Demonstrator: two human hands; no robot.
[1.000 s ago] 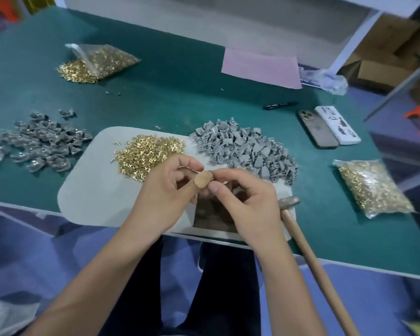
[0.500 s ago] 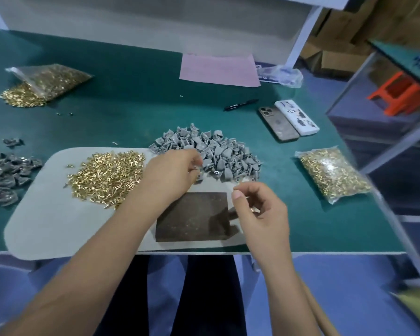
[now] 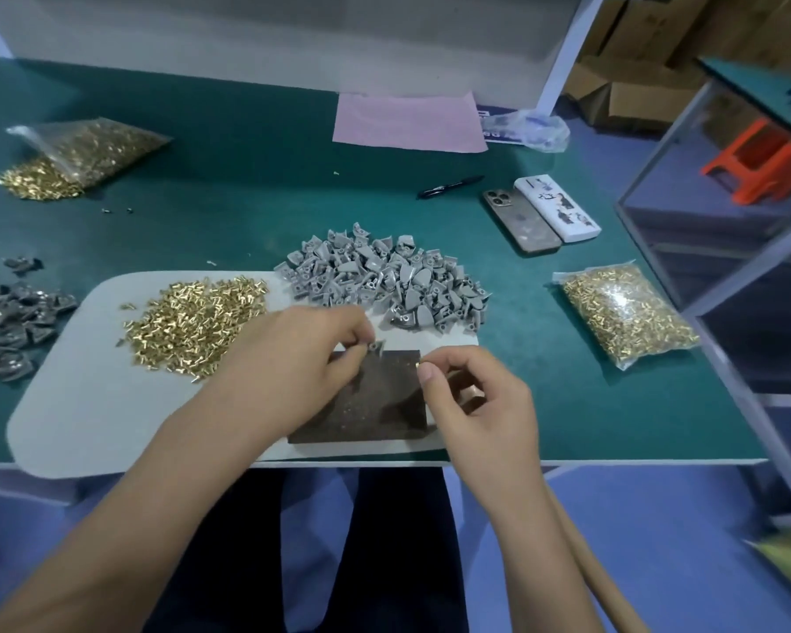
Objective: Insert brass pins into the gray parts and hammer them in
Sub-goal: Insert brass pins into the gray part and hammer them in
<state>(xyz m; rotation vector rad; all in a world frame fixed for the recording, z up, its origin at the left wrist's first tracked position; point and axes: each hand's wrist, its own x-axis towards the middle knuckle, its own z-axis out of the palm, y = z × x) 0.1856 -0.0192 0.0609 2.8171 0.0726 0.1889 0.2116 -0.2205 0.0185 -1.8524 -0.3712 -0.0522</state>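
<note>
**A:** What fills the view, starting with the biggest thing?

**B:** A green work table [image 3: 247, 185] runs edge to edge. On its near side lies a pale gray mat [image 3: 78, 413] with rounded corners, and on the mat's near right part sits a dark square block [image 3: 375, 399].

**A:** And the piles?

**B:** A heap of loose gray parts [image 3: 384, 281] sits at the mat's far right edge, spilling onto the table. Left of it, on the mat, is a spread of loose brass pins [image 3: 193, 317]. At the table's left edge lies a darker pile of gray pieces [image 3: 5, 322] (whether these already carry pins I cannot tell). A bag of brass pins [image 3: 626, 308] lies at the right, and an opened bag [image 3: 83, 148] spills pins at the far left.

**A:** Smaller things?

**B:** A pink sheet [image 3: 407, 123] at the far edge, two phones [image 3: 540, 212] side by side, and a black pen [image 3: 450, 187] just left of them. A wooden handle [image 3: 599, 577] shows below the right wrist.

**A:** The hands?

**B:** Both hover over the block. The left hand [image 3: 293, 358] pinches one gray part [image 3: 374, 347] between thumb and fingertips above the block's far edge. The right hand [image 3: 476, 404] is curled, thumb and forefinger pinching a tiny brass pin [image 3: 419, 365] close beside that part, not touching it.
</note>
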